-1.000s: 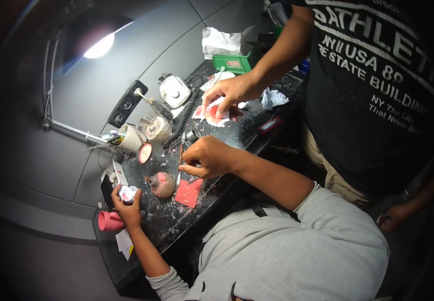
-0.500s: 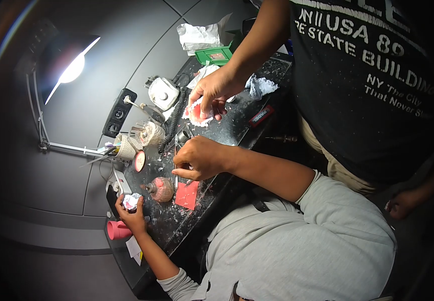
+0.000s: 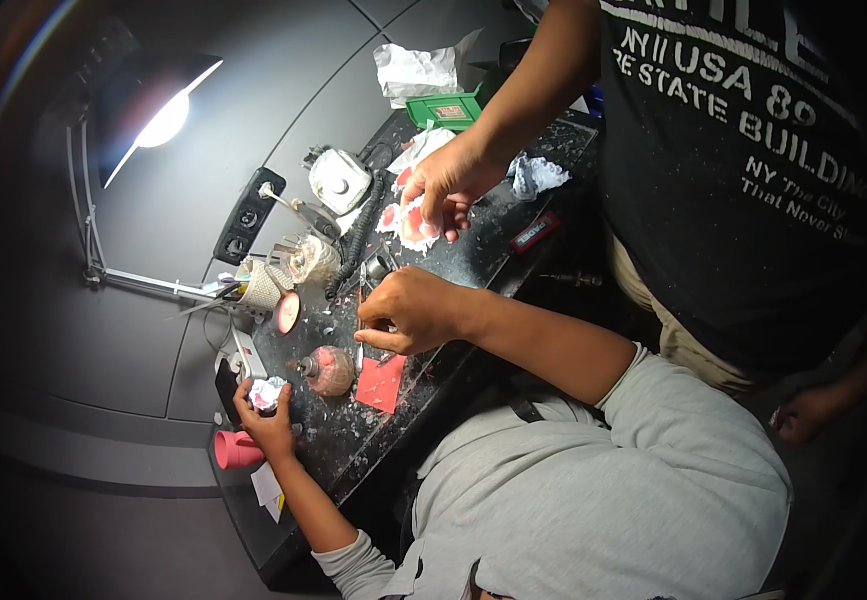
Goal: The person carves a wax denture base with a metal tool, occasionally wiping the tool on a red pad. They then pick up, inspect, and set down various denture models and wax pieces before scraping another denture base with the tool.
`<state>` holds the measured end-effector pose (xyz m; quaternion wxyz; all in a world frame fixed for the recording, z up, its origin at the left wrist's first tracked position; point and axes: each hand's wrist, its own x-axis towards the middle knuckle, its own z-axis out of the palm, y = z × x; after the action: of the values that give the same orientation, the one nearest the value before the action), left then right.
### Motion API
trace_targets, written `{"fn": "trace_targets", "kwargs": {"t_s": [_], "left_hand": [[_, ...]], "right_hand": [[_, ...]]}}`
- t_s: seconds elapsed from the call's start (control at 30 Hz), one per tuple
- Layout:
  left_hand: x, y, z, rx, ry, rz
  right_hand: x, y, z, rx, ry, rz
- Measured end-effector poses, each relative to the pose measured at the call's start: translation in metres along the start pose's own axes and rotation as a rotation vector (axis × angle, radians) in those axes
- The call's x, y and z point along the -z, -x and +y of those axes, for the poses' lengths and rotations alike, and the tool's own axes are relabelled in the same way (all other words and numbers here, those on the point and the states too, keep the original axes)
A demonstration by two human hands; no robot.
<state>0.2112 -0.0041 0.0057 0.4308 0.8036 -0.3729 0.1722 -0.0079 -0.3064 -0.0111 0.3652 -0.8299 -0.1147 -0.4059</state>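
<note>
The left hand [image 3: 269, 432] curls round a white-and-pink lump [image 3: 267, 393], probably light, stiff and brittle, best cupped by its sides; the right hand [image 3: 411, 308] is half-closed, contents unclear.

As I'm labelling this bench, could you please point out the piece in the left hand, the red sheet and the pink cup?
Piece [image 3: 267, 393]: head view, its pale visible surface.
Red sheet [image 3: 380, 386]: head view, its middle.
Pink cup [image 3: 239, 450]: head view, its side wall.

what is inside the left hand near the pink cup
The left hand holds a ragged white piece with some pink on it, its top in view. Its underside, and anything the palm covers, cannot be seen.
</note>
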Motion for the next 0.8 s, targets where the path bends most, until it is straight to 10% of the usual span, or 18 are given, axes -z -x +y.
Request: {"fn": "trace_targets", "kwargs": {"t_s": [0.8], "left_hand": [[0.0,-0.0004,-0.0031,0.009,-0.016,-0.018]], "right_hand": [[0.0003,0.0,-0.0001,0.009,0.007,-0.015]]}}
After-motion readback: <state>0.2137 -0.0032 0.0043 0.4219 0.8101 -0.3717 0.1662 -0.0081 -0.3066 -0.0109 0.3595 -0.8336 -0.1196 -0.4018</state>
